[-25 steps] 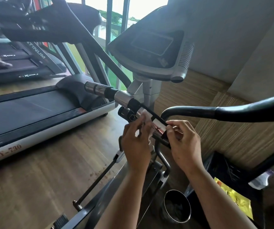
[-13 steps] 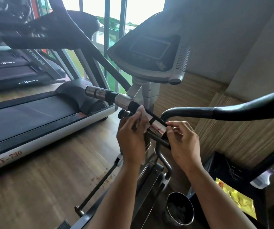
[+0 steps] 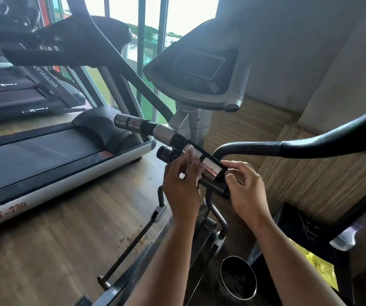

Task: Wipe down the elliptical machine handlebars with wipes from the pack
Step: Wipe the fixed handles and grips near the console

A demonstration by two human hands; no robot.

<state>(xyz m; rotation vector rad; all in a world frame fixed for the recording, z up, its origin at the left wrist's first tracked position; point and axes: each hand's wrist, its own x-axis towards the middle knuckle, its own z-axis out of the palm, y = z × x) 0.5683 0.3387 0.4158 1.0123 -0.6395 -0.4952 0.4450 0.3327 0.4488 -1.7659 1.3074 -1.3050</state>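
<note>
- Far left: treadmill (image 3: 51, 155) on wood floor, well apart from both hands.
- Centre: left hand (image 3: 182, 186), fingers curled, pinching white wipe (image 3: 190, 152) against short handlebar (image 3: 163, 134) below console (image 3: 199, 71).
- Just right: right hand (image 3: 247, 191), fingers curled round handlebar's black end.
- Upper right: long black swing handle (image 3: 310, 146), crossing above right hand.
- Bottom right: metal cup (image 3: 241, 297); black bin (image 3: 305, 226) holding yellow packet (image 3: 320, 269).

Wooden floor (image 3: 51, 250), treadmill (image 3: 45, 155), elliptical machine (image 3: 199, 102), metal bin (image 3: 238, 281)
</note>
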